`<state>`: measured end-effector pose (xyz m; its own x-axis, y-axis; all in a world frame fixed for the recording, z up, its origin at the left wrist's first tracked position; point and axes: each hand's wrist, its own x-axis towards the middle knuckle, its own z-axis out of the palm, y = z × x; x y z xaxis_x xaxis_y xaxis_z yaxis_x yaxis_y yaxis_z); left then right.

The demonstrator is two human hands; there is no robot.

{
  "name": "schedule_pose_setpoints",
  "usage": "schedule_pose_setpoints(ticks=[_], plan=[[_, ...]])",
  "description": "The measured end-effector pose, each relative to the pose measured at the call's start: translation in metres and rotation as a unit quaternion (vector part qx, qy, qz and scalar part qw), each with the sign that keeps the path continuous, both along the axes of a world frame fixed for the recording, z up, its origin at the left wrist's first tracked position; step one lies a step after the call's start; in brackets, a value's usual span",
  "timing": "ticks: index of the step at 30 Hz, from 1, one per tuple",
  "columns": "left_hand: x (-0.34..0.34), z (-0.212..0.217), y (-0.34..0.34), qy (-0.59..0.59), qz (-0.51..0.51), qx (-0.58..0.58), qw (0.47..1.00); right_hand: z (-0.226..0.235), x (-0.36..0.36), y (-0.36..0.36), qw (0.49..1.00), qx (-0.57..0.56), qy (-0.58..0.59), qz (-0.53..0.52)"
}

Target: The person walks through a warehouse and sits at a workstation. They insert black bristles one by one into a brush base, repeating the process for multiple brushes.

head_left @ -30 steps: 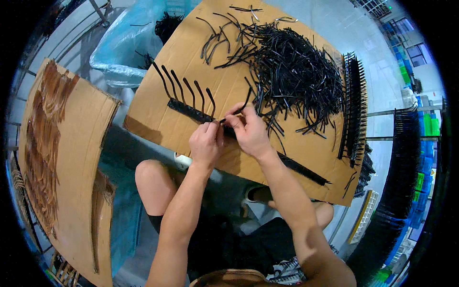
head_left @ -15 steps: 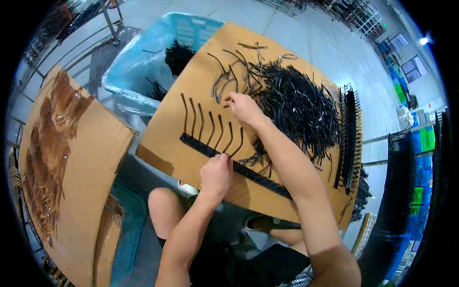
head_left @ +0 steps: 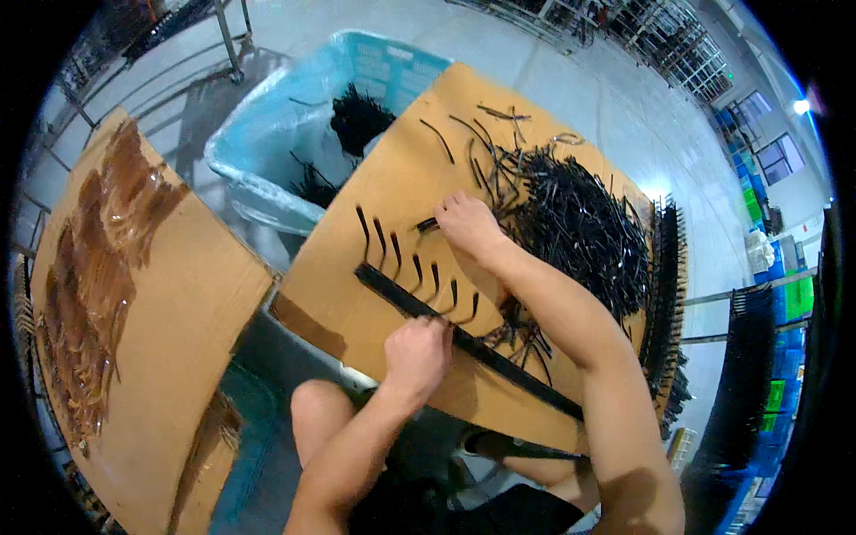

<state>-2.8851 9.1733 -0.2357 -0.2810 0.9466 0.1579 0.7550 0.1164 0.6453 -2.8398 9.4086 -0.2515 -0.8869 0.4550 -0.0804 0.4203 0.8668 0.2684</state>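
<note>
A long black bar point(head_left: 508, 364) lies slantwise across the near part of a cardboard sheet. Several slim black strips with bent ends, shaped like eyeglass temples point(head_left: 417, 269), stand in a row along its left half. My left hand point(head_left: 417, 352) is closed on the bar's middle, by the last strip of that row; its fingertips are partly hidden. Farther away, my right hand point(head_left: 468, 223) pinches a short-looking dark strip point(head_left: 428, 225) whose end sticks out to the left. A tangled heap of similar strips point(head_left: 584, 232) lies right of this hand.
The cardboard sheet point(head_left: 392, 183) forms the worktop. Filled black bars point(head_left: 662, 294) stand at its right edge. Behind on the left is a plastic-lined blue crate point(head_left: 241, 134) with black strips inside. Another cardboard sheet point(head_left: 187, 294), stained brown, lies at the left.
The view has shifted, so the scene sits lower and farther right. My right hand now shows a dark strip jutting left from its fingers. My left hand stays on the bar.
</note>
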Motion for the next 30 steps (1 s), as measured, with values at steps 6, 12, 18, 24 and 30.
schedule_pose_setpoints(ticks=[6,12,18,24,30], plan=[[-0.007,-0.003,-0.001,-0.014,0.037,0.013,0.999,0.046,0.044,-0.039,0.952,-0.277,0.009,-0.128],[-0.002,-0.003,-0.005,0.009,0.048,0.002,0.999,0.037,0.085,-0.033,0.824,-0.441,0.152,-0.321],[0.011,-0.003,-0.014,-0.001,0.033,-0.012,0.999,0.023,0.102,-0.046,0.736,-0.442,0.326,-0.395],[0.017,-0.010,-0.014,-0.006,0.018,0.037,0.999,0.033,0.095,-0.055,0.830,-0.278,0.310,-0.372],[0.013,-0.010,-0.010,0.002,0.003,0.014,1.000,0.046,0.073,-0.056,0.873,-0.355,0.209,-0.260]])
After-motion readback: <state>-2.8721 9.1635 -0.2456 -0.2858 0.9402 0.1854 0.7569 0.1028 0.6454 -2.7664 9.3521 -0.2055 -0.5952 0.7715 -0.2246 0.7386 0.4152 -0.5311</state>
